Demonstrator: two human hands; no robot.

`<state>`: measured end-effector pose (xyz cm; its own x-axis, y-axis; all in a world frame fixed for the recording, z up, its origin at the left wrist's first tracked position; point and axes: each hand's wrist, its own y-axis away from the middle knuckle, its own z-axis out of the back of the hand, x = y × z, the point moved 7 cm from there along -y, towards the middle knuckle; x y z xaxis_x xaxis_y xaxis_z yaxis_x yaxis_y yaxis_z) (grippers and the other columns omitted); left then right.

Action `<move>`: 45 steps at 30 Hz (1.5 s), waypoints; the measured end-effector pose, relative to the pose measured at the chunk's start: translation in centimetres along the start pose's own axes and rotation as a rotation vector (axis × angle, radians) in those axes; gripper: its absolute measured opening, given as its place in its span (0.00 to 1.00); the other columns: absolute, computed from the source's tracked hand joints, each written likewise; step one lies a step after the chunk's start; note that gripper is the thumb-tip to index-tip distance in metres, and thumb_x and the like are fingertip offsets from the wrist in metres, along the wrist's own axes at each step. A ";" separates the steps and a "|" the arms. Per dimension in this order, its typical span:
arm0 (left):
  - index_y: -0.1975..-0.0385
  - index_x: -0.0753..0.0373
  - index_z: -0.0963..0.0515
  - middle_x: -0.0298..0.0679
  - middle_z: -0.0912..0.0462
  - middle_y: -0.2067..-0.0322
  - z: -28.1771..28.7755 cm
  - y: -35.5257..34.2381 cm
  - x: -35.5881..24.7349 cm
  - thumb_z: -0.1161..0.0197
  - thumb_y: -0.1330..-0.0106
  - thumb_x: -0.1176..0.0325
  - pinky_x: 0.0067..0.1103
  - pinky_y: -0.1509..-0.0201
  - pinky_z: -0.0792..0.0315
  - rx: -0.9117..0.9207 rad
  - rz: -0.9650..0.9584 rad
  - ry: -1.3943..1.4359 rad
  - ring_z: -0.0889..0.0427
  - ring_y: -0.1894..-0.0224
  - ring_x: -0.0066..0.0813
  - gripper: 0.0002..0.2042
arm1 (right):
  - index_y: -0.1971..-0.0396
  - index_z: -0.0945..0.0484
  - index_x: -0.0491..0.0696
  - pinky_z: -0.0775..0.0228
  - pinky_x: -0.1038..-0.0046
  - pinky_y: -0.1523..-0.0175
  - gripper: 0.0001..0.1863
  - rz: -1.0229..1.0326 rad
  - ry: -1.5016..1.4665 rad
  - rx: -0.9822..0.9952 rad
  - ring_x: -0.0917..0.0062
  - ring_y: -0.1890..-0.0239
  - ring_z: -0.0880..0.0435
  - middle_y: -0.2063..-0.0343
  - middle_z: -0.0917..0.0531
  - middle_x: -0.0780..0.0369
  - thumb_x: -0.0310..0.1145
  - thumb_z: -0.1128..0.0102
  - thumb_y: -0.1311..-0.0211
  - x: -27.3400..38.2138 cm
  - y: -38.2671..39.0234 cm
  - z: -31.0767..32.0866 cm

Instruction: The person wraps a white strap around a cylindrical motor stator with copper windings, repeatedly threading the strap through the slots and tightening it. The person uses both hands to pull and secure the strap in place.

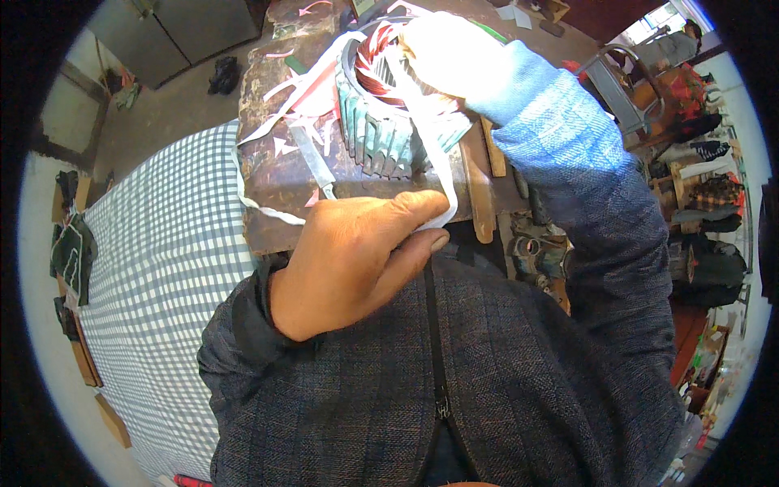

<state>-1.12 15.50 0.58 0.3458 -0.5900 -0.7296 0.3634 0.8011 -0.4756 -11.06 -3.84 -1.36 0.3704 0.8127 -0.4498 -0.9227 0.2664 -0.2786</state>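
Observation:
A motor stator [377, 146] with a finned, grey-green housing stands on the worn bench, its copper-red windings [377, 69] showing inside the bore. White cloth tape [438, 166] runs from the windings down over the housing's front. My left hand [349, 252] is closed, pinching this tape between thumb and forefinger close to my chest. At the top of the stator, beside the windings, is my right hand [454, 53]; glare washes it out and its fingers cannot be made out. A flat knife-like blade [312, 158] lies left of the stator, among loose tape and pink scraps.
The brown bench top [276, 231] ends just before my body. Wooden strips [480, 195] lie at its right side. Checked cloth [162, 243] covers a surface on the left. A grey cabinet [178, 40] stands at the back left, a metal-framed chair [621, 85] at the back right.

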 end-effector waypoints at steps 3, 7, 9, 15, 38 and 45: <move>0.48 0.66 0.20 0.51 0.14 0.65 -0.1 -0.9 0.5 0.30 0.36 0.72 0.33 0.63 0.21 -0.038 0.022 -0.006 0.14 0.66 0.51 0.17 | 0.39 0.22 0.46 0.31 0.64 0.31 0.21 0.000 -0.179 -0.177 0.63 0.41 0.20 0.44 0.18 0.55 0.38 0.42 0.28 1.3 0.7 1.7; 0.48 0.66 0.19 0.54 0.14 0.61 -0.2 -1.9 0.7 0.31 0.35 0.73 0.33 0.62 0.20 -0.075 0.016 0.043 0.13 0.63 0.52 0.15 | 0.44 0.18 0.48 0.26 0.65 0.37 0.20 -0.065 -0.060 -0.098 0.66 0.45 0.17 0.48 0.15 0.56 0.41 0.41 0.29 0.8 0.8 1.8; 0.49 0.67 0.19 0.54 0.14 0.61 -0.1 -1.8 0.6 0.32 0.35 0.73 0.32 0.61 0.20 -0.079 0.020 0.038 0.12 0.62 0.52 0.15 | 0.40 0.22 0.45 0.28 0.64 0.35 0.21 0.030 0.075 -0.070 0.64 0.44 0.19 0.46 0.18 0.53 0.36 0.42 0.28 0.7 0.6 1.6; 0.51 0.67 0.18 0.52 0.13 0.63 0.2 -2.2 1.1 0.33 0.34 0.72 0.32 0.61 0.21 -0.068 0.081 0.007 0.12 0.64 0.50 0.13 | 0.46 0.19 0.45 0.24 0.63 0.40 0.17 -0.186 -0.130 -0.040 0.65 0.51 0.16 0.53 0.15 0.54 0.37 0.43 0.28 0.1 -0.3 -0.1; 0.59 0.69 0.16 0.54 0.16 0.72 -1.6 -2.6 4.0 0.34 0.31 0.66 0.32 0.68 0.24 -0.081 0.194 0.012 0.15 0.72 0.50 0.11 | 0.51 0.17 0.48 0.28 0.63 0.37 0.15 0.038 -0.417 -0.128 0.70 0.50 0.16 0.54 0.13 0.59 0.37 0.48 0.29 -0.1 0.6 3.1; 0.58 0.69 0.16 0.54 0.16 0.71 -2.3 -2.6 4.8 0.34 0.31 0.66 0.32 0.67 0.24 -0.086 0.208 0.080 0.15 0.71 0.50 0.11 | 0.54 0.16 0.49 0.26 0.64 0.41 0.14 -0.022 -0.313 -0.088 0.69 0.53 0.15 0.56 0.13 0.59 0.38 0.47 0.30 -0.4 0.5 2.4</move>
<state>-2.42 10.87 -2.80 0.3348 -0.4042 -0.8512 0.2150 0.9123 -0.3486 -11.88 -2.77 0.68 0.3267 0.9308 -0.1640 -0.8972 0.2508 -0.3635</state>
